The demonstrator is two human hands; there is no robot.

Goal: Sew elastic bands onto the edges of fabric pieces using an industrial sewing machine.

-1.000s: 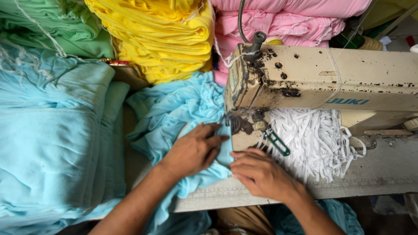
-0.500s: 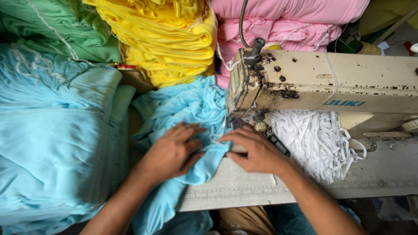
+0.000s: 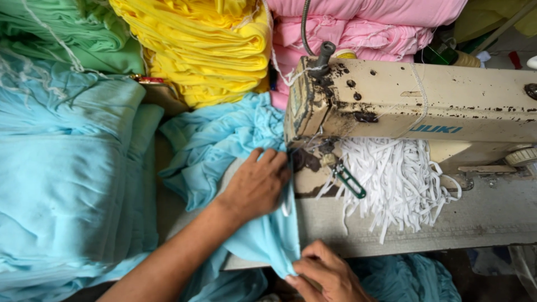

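Note:
A light blue piece of fabric [image 3: 224, 140] lies on the sewing table and runs under the head of a worn cream sewing machine [image 3: 414, 100]. My left hand [image 3: 254, 184] presses flat on this fabric just left of the needle area, fingers together. My right hand [image 3: 327, 274] is at the table's near edge and pinches the lower hem of the same blue fabric. The needle itself is hidden under the machine head.
A bundle of white elastic strips [image 3: 391, 179] lies under the machine arm, with green thread snips [image 3: 349, 180] beside it. Stacks of folded cloth surround the table: light blue [image 3: 61, 190] at left, green [image 3: 67, 33], yellow [image 3: 207, 45] and pink [image 3: 363, 22] behind.
My right hand has drawn back from the needle area to the table's near edge, taking the fabric's hem. My left hand stayed pressed on the fabric by the machine.

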